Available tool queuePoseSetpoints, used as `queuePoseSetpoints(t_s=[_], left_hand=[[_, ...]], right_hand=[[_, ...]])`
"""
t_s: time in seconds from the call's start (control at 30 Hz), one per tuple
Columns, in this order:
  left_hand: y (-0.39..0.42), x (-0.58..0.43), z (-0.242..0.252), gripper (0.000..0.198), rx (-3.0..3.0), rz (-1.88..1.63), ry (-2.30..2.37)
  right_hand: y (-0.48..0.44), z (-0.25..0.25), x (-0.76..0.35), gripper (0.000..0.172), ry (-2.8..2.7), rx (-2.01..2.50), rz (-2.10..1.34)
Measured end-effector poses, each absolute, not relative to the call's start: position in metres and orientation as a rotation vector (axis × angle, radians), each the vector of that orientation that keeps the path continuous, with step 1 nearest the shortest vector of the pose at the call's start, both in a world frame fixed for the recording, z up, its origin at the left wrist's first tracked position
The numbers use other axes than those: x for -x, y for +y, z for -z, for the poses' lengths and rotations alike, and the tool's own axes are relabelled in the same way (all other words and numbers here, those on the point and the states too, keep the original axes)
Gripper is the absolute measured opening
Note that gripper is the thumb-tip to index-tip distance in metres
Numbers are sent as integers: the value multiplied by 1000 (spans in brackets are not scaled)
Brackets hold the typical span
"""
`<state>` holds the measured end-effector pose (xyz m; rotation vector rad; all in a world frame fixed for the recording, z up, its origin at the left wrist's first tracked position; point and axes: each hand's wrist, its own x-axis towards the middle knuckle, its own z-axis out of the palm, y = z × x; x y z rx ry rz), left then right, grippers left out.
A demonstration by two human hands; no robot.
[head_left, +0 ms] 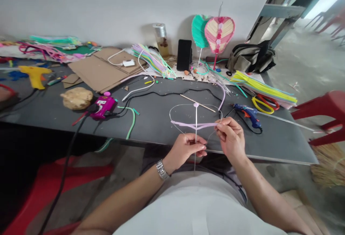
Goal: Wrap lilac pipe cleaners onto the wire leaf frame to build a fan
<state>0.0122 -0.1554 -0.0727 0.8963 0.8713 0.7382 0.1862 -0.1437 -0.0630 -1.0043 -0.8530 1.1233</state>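
Pinching a lilac pipe cleaner (188, 124) in their fingertips (205, 148), the left hand (185, 150) and right hand (230, 138) stretch it across a wire loop (175, 114) near the table (269, 145) edge (just this one strip on it so far); a fully covered pink heart-shaped fan (219, 34) stands far off.

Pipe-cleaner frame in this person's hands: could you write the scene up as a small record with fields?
Left hand: pinches an upright thin stick
Right hand: pinches a lilac pipe cleaner beside a wire loop
Left wrist: metal wristwatch
Nearby: blue glue gun, scissors
Surface: dark tabletop
Against wall: pink heart-shaped craft piece
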Motion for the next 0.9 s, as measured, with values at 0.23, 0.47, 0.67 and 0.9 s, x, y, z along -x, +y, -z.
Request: queuePoseSetpoints(t_s=[0.23, 0.47, 0.67, 0.9], left_hand=[[-151, 21, 64, 52, -930, -936, 945], [-148, 57, 52, 31, -1032, -1436, 1109], [-166, 37, 41, 53, -1455, -1193, 1117], [-166, 40, 20, 19, -1634, -942, 1147]], right_hand=[[-139, 55, -193, 28, -763, 1002, -1220], [-148, 21, -197, 27, -765, 919, -1200], [-162, -8, -185, 19, -947, 872, -997], [-165, -16, -162, 23, -1027, 932, -967]])
